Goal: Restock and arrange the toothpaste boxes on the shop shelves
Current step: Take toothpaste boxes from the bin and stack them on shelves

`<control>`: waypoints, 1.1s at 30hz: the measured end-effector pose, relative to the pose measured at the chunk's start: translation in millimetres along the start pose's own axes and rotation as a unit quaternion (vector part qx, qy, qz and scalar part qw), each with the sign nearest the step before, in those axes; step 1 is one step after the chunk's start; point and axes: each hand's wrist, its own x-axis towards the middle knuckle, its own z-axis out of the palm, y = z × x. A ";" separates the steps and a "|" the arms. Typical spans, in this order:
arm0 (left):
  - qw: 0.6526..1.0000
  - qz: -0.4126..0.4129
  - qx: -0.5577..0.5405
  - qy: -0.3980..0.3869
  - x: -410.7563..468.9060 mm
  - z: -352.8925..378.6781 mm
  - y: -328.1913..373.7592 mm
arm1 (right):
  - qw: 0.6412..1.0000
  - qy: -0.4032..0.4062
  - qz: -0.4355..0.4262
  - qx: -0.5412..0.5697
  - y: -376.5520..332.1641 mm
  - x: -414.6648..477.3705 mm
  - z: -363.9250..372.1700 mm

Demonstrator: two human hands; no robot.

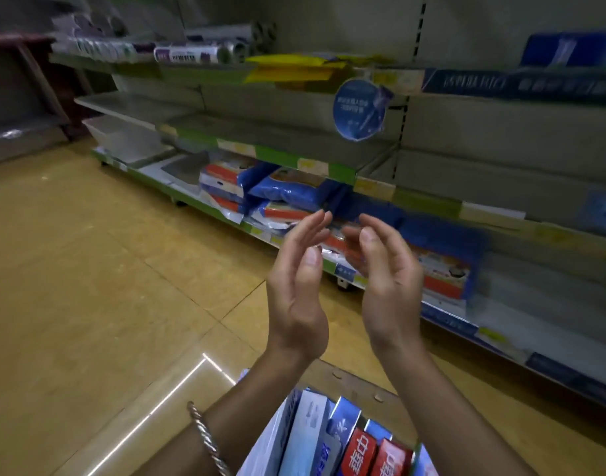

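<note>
Several toothpaste boxes [332,441], blue, white and red, stand on end in a cardboard carton [360,383] at the bottom of the view, between my forearms. Both my hands are raised in front of the shelves, palms facing each other, a small gap between them. My left hand [294,286] has relaxed, nearly straight fingers and holds nothing; a silver bangle sits on that forearm. My right hand [387,280] has loosely curved fingers and is also empty. The middle shelf [294,139] behind them looks bare.
The bottom shelf [246,228] holds blue, orange and white packets [287,190]. Rolls and yellow packs [294,68] lie on the upper shelf, with a round blue sign [360,111] hanging below. Blue boxes [569,49] sit top right. A clear tub [123,135] stands at the left. Tiled floor [88,286] spreads left.
</note>
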 end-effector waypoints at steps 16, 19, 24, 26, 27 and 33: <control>0.943 -0.183 0.189 -0.201 -162.7 24.2 -110.4 | 0.999 0.037 -0.007 -0.033 55.1 -39.0 -64.5; 0.836 -0.243 0.338 -0.358 -181.3 21.0 -129.6 | 0.999 0.040 -0.001 -0.033 56.6 -39.5 -72.8; 0.755 -0.249 0.398 -0.457 -169.7 24.3 -129.2 | 0.998 0.043 0.008 -0.036 62.0 -40.5 -79.7; 0.716 -0.268 0.396 -0.509 -160.5 20.0 -128.2 | 0.999 0.039 0.009 -0.030 63.8 -41.1 -78.4; 0.687 -0.263 0.409 -0.539 -156.6 19.1 -126.2 | 0.999 0.039 0.010 -0.028 64.7 -41.0 -77.5; 0.658 -0.292 0.426 -0.549 -137.0 7.3 -115.9 | 0.999 0.025 0.005 -0.037 64.4 -39.3 -75.5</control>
